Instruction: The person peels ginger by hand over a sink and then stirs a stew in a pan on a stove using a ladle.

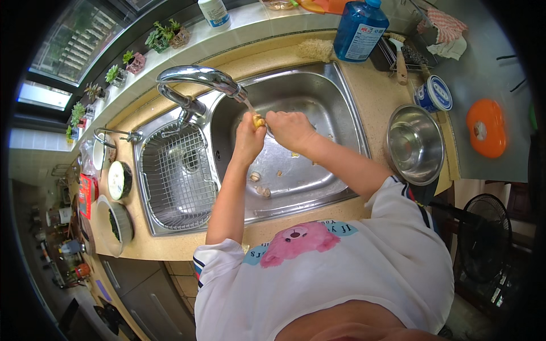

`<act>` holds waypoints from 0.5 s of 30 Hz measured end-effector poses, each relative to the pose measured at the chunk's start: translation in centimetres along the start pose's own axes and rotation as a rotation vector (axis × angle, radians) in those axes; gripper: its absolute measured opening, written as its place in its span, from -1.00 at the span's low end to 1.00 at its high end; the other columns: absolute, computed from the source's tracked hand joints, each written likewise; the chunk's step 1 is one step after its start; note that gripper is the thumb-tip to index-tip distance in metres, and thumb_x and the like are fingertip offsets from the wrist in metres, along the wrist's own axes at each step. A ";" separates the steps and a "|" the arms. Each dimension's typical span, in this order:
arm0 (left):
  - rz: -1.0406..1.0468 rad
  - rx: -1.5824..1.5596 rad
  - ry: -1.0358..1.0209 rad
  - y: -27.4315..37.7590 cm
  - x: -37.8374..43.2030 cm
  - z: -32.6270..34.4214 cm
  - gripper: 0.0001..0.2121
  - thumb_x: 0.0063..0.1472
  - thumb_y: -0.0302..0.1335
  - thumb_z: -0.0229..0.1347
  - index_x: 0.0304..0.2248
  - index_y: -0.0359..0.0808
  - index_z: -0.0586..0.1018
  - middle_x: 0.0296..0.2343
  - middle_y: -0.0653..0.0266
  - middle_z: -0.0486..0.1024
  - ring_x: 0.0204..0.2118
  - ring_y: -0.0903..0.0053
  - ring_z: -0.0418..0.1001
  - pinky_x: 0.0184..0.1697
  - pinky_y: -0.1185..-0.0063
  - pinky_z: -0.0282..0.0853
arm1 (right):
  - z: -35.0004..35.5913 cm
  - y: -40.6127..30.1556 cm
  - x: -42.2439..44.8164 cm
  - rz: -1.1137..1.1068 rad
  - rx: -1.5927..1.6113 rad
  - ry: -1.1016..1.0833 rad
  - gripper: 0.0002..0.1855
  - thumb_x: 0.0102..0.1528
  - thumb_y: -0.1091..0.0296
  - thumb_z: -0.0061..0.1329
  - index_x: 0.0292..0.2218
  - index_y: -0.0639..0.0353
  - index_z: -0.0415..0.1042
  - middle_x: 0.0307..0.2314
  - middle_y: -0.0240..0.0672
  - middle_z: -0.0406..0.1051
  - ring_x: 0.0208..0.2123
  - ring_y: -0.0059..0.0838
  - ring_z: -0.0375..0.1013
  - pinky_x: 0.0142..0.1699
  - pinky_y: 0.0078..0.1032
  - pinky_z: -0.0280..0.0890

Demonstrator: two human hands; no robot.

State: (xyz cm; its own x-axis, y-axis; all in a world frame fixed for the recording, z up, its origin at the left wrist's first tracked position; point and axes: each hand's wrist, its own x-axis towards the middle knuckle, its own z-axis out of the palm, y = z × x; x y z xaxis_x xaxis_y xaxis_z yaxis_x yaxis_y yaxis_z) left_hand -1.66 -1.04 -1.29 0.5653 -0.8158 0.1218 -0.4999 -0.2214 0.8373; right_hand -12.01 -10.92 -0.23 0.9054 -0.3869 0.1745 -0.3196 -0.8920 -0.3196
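Observation:
My left hand (249, 138) is shut on a knobbly yellow piece, which looks like ginger root (258, 121), directly beneath the faucet (200, 79). A thin stream of water (249, 105) falls onto it. Close beside it on the right, my right hand (291, 129) is curled with its back to me. A small greyish edge shows under those fingers, but what they grip is hidden. Both hands hover over the large basin of a stainless steel sink (298, 179). Several pale scraps (263, 191) and yellowish peelings (294, 154) lie on its wet bottom.
A wire drain basket (179, 170) fills the smaller left basin. Right of the sink stand a steel bowl (414, 145), a blue-and-white tub (433, 94) and a wooden-handled brush (401, 64). Behind is a bottle of blue liquid (361, 30). A cut gourd (119, 180) and a pale bowl (114, 226) sit left.

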 end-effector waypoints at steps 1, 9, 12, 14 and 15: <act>0.001 -0.001 -0.004 0.3 -0.2 0.3 -0.83 -0.08 -0.60 -0.05 -0.42 -0.41 0.28 -0.59 -0.05 0.36 -0.50 0.10 0.34 -0.42 0.41 0.25 | 0.2 0.0 0.0 0.141 -0.019 -0.015 -0.93 -0.13 0.46 -0.20 -0.50 0.20 0.29 -0.62 -0.13 0.40 -0.49 -0.25 0.44 -0.42 -0.35 0.33; -0.336 -0.971 -0.160 0.5 -0.9 -0.6 -0.87 0.03 -0.63 -0.09 -0.41 -0.26 0.23 -0.66 0.42 0.18 -0.70 0.73 0.10 -0.69 0.70 0.04 | -1.2 1.6 -0.4 -0.001 0.277 0.114 -0.88 -0.05 0.39 -0.24 -0.46 0.18 0.32 -0.62 -0.06 0.37 -0.53 -0.09 0.39 -0.45 -0.23 0.27; -0.313 -1.019 -0.180 0.6 -0.7 -0.3 -0.82 0.03 -0.65 -0.11 -0.37 -0.20 0.22 -0.68 0.46 0.13 -0.72 0.78 0.03 -0.71 0.76 -0.05 | -2.5 0.0 -0.4 -0.083 0.235 -0.032 -0.87 -0.05 0.35 -0.20 -0.46 0.19 0.33 -0.65 -0.13 0.37 -0.55 -0.13 0.40 -0.47 -0.27 0.27; -0.297 -1.020 -0.206 0.7 -0.6 -0.1 -0.82 0.03 -0.65 -0.12 -0.37 -0.20 0.22 -0.67 0.45 0.15 -0.72 0.77 0.04 -0.71 0.76 -0.04 | -3.1 0.0 -0.4 -0.093 0.225 -0.044 -0.87 -0.05 0.35 -0.20 -0.47 0.19 0.33 -0.66 -0.13 0.37 -0.55 -0.14 0.40 -0.47 -0.27 0.27; -0.280 -0.937 -0.204 0.8 -0.6 -0.1 -0.83 0.03 -0.64 -0.11 -0.38 -0.19 0.22 -0.66 0.45 0.15 -0.71 0.78 0.05 -0.70 0.76 -0.04 | -3.2 0.0 -0.3 -0.109 0.217 -0.057 -0.87 -0.05 0.35 -0.20 -0.48 0.18 0.34 -0.66 -0.14 0.37 -0.56 -0.14 0.40 -0.47 -0.27 0.27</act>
State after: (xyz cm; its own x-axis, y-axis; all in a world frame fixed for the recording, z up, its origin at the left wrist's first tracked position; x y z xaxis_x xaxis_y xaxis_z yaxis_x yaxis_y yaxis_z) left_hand -2.32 -0.66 -0.57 0.4159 -0.8944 -0.1646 0.4036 0.0193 0.9147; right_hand -13.20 -11.54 2.74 0.9476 -0.2719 0.1675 -0.1576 -0.8543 -0.4953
